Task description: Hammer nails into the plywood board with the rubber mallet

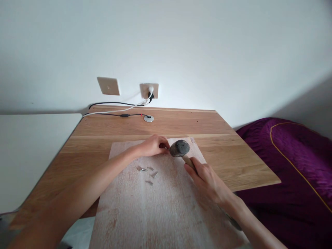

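My right hand (204, 178) is wrapped round the wooden handle of a rubber mallet (180, 148) with a dark, scuffed head. Close to the left side of that head, my left hand (153, 145) is closed in a pinch low over the far part of a pale wooden board (145, 211). Whatever its fingertips hold is too small and too hidden to make out. Several small pointed metal fasteners, nails or screws (154, 175), lie loose on the board, nearer to me than my left hand.
Beneath the board is a wooden desk (223, 155). Cables (114, 111) run along its back to a wall socket (149, 90) and a round desk grommet (148, 118). A white surface (33, 152) adjoins at left; purple fabric (293, 166) bulges at right.
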The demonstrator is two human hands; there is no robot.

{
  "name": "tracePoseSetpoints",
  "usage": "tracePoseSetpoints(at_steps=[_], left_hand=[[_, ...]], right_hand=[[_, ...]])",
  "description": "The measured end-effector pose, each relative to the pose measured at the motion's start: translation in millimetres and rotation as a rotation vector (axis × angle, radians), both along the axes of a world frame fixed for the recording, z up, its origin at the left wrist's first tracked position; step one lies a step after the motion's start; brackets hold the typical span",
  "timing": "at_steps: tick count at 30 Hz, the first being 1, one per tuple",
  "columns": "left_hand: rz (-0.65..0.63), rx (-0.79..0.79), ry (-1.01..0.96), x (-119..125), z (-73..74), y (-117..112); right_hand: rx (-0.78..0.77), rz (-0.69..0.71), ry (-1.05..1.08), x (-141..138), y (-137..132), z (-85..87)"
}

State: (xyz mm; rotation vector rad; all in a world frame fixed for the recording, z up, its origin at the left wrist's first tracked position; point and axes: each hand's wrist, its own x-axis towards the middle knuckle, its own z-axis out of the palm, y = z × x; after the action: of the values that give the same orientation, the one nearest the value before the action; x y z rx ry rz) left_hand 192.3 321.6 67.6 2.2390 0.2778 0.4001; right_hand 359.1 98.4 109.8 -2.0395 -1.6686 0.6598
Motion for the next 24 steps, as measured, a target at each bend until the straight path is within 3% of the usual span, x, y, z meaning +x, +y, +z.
tracePoseSetpoints(at_steps=[4, 7, 10, 14, 16, 19, 24], left_hand=[[-0.004, 0.008, 0.023, -0.5, 2.1, 1.1], [-0.015, 0.006, 0.051, -4.9, 13.4, 2.7], [-0.081, 0.076, 0.129, -15.0, 36.8, 0.6], [-0.291, 0.244, 0.32, -32.8, 73.5, -15.5], [-0.301, 0.296, 0.383, -39.6, 84.5, -26.4], [-0.241, 0.393, 0.444, -44.1, 86.6, -39.7], [-0.171, 0.532, 0.515, -40.4, 72.4, -51.1]], right_hand=[[-0.02, -0.047, 0.037, 1.2, -16.1, 3.3], [-0.061, -0.048, 0.015, 2.5, -26.8, 0.6], [-0.037, -0.054, -0.021, 3.8, -31.9, -6.3], [0.019, -0.045, -0.056, 5.6, -32.8, -13.1], [0.043, -0.036, -0.07, 6.6, -32.8, -14.4], [0.08, -0.037, -0.097, 7.6, -33.6, -15.8], [0.086, -0.032, -0.108, 7.5, -34.5, -17.0]])
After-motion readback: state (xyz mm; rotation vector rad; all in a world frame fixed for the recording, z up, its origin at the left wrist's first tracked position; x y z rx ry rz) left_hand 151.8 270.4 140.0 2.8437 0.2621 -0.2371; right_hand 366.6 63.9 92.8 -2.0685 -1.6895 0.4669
